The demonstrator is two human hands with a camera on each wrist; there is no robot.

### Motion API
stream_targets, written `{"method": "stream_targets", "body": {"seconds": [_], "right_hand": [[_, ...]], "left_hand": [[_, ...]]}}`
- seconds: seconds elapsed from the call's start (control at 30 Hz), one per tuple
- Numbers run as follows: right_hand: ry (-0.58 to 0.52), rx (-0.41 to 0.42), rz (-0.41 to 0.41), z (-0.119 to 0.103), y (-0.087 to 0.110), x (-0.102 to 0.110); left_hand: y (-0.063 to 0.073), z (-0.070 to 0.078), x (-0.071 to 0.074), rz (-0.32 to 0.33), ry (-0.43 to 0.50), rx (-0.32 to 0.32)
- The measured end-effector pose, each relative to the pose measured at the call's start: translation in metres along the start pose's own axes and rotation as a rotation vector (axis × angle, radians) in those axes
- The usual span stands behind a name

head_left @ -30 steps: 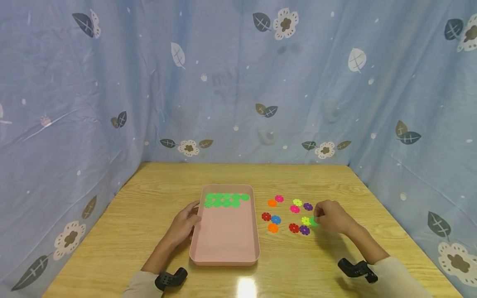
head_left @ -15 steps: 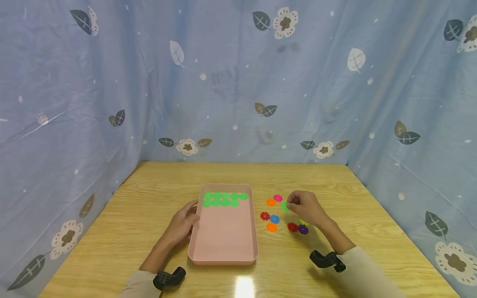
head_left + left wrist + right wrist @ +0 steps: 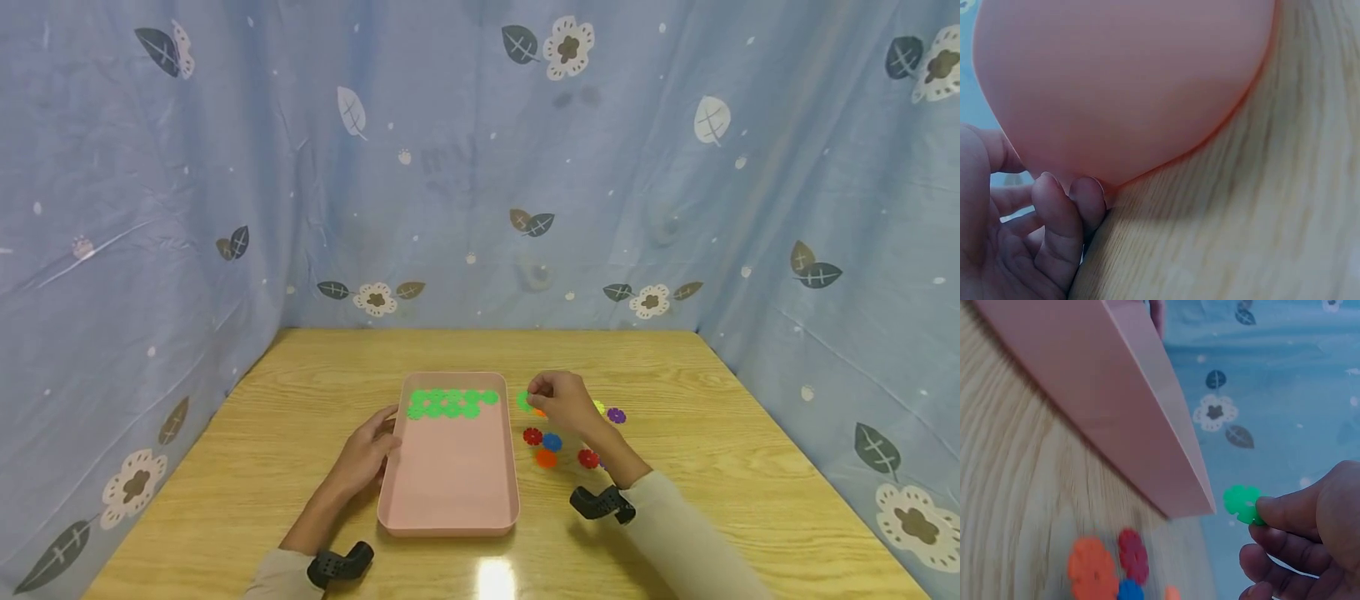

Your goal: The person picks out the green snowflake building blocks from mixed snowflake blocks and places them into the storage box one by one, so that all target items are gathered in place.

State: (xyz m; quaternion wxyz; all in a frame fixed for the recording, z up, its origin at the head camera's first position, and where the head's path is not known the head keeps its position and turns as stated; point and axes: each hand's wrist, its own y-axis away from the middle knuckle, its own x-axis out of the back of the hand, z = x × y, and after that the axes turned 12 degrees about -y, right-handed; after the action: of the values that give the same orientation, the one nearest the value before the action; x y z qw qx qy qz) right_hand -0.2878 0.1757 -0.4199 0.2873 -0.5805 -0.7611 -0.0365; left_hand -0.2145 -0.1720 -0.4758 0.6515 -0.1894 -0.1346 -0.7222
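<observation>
Between thumb and forefinger my right hand point(image 3: 564, 402) pinches a green flower-shaped disc point(image 3: 1244, 504), just outside the right wall of the pink tray point(image 3: 450, 483). Inside the tray, along its far end, green discs point(image 3: 452, 409) lie flat in two rows. My left hand point(image 3: 367, 454) grips the tray's left side, thumb at the rim and fingers against the outer wall. Loose discs lie right of the tray: red point(image 3: 532, 437), blue point(image 3: 552, 442) and orange point(image 3: 546, 458) nearest it. The right hand and forearm partly cover other discs.
Farther right lie another red disc point(image 3: 588, 458), a purple disc point(image 3: 616, 415) and a yellow disc point(image 3: 598, 407). Everything stands on a wooden table point(image 3: 360, 358), with a blue patterned curtain point(image 3: 450, 167) around its back and sides. Each wrist wears a black camera.
My right hand has carried the green disc leftward and away from me, from the right of the loose discs to beside the tray. The left hand has stayed on the tray.
</observation>
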Motion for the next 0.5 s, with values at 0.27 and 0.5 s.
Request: {"method": "stream_targets", "body": {"seconds": [0.27, 0.5], "right_hand": [[-0.075, -0.013, -0.010, -0.004, -0.017, -0.024], [-0.069, -0.037, -0.019, -0.003, -0.030, -0.044]], "left_hand": [[0.001, -0.001, 0.000, -0.010, 0.011, 0.000], [0.001, 0.001, 0.000, -0.005, 0.020, 0.004]]}}
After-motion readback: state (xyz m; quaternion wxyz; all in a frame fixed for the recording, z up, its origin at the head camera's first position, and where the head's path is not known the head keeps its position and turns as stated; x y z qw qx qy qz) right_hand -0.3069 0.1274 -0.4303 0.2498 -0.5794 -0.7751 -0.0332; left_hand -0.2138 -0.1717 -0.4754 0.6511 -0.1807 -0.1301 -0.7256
